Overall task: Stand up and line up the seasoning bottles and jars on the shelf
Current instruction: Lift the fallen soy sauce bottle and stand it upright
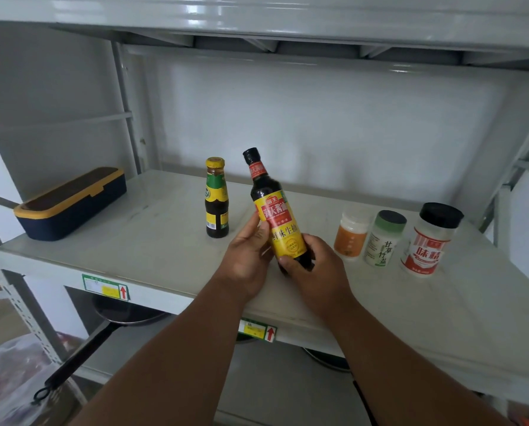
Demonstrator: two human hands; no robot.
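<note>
A dark soy sauce bottle (275, 207) with a yellow and red label and a black cap is held tilted a little above the white shelf (152, 241). My left hand (250, 259) grips its left side at the label. My right hand (312, 269) grips its base. Behind it to the left, a smaller dark sauce bottle (216, 198) with a yellow cap stands upright. On the right, three jars stand upright in a row: an orange jar (350, 235), a green-lidded salt jar (383, 239) and a black-lidded red-labelled jar (427, 241).
A navy box with a yellow rim (72, 204) lies at the shelf's left end. The shelf above (257, 23) hangs close overhead. On the lower shelf a black frying pan (115, 315) sticks its handle out toward the front left.
</note>
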